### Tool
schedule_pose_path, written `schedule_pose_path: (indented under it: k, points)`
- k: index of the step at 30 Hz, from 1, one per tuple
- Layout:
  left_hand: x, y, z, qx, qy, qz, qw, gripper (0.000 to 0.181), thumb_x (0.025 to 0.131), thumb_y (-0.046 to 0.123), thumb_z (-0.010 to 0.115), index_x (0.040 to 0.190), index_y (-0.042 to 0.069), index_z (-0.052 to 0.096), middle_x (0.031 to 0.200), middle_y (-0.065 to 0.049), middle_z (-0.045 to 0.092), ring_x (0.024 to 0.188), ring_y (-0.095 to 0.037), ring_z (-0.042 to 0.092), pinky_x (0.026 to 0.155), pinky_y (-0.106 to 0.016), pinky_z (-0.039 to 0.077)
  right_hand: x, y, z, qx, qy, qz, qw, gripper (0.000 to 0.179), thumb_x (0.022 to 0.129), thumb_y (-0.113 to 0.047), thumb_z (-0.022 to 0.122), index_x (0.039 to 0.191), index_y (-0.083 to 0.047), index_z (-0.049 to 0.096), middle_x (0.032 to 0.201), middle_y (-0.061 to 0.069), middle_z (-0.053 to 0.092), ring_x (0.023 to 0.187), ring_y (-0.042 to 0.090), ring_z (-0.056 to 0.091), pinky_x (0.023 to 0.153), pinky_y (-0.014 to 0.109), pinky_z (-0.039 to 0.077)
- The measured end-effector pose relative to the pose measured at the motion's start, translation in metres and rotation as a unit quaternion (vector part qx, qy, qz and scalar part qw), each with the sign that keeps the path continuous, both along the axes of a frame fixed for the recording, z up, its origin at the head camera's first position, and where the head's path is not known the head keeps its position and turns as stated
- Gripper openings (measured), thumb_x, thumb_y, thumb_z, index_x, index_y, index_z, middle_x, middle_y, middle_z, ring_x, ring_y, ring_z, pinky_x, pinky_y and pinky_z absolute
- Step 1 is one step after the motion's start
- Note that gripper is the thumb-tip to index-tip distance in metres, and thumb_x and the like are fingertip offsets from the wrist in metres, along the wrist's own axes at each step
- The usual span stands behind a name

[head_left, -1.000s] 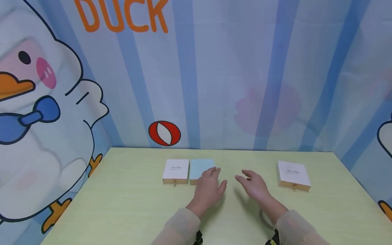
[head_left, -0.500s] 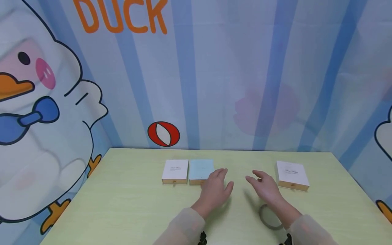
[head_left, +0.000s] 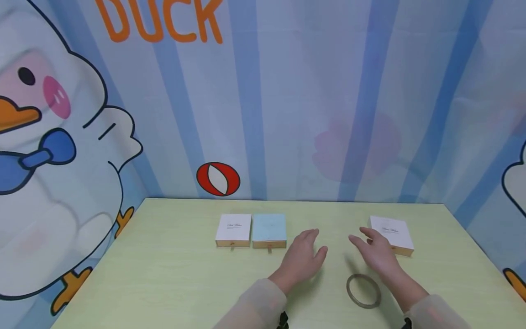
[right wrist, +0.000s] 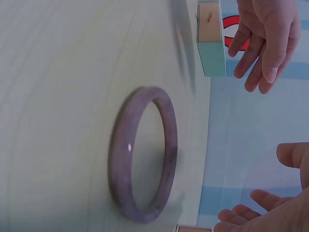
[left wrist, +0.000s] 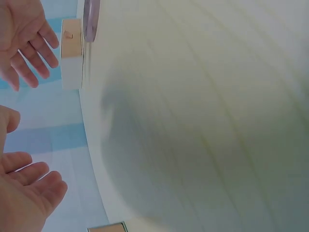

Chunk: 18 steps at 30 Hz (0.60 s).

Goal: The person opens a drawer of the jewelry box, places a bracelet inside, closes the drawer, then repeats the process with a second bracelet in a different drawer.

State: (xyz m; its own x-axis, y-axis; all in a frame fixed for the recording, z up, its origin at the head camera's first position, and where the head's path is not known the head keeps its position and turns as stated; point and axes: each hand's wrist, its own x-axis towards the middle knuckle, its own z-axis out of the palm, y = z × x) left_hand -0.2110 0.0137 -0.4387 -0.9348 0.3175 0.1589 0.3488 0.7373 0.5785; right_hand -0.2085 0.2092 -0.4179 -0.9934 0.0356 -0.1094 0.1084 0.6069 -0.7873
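Note:
A pale purple bangle [head_left: 349,290] lies flat on the table between my forearms; its full ring shows in the right wrist view [right wrist: 121,159]. My left hand [head_left: 301,259] hovers over the table to the left of the bangle, fingers extended and nothing held. Beyond the bangle, my right hand [head_left: 378,253] is also raised, with loosely bent fingers and no object in them. In the head view it covers one corner of the right white box [head_left: 393,230]. Nearest my left hand is a light blue drawer box [head_left: 269,227] with a small pull tab.
Beside the blue box, on its left, sits another white drawer box [head_left: 234,227] with printed lettering. A pale wooden table [head_left: 164,274] carries everything. Behind it hangs a blue striped curtain [head_left: 287,100] with duck pictures.
Both hands have moved to the right. The blue box, partly covered by the left hand before, now shows whole, and the bangle has come out from behind the right wrist.

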Motion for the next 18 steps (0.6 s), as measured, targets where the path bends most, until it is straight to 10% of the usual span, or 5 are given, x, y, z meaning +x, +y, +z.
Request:
schedule_pose_path:
  k: [18]
  points:
    - [-0.001,0.034,-0.002,0.061,-0.044,-0.031,0.9967,0.049,0.097,0.029,0.048,0.138,0.003,0.045,0.14,-0.01,0.05,0.133,-0.023,0.044,0.11,-0.032,0.037,0.002,0.06,0.006,0.012,-0.02,-0.056,0.9982,0.074,0.098,-0.044,0.04,0.147,0.006,0.019,0.149,0.034,0.018,0.136,0.05,0.023,0.109,0.057,0.03]
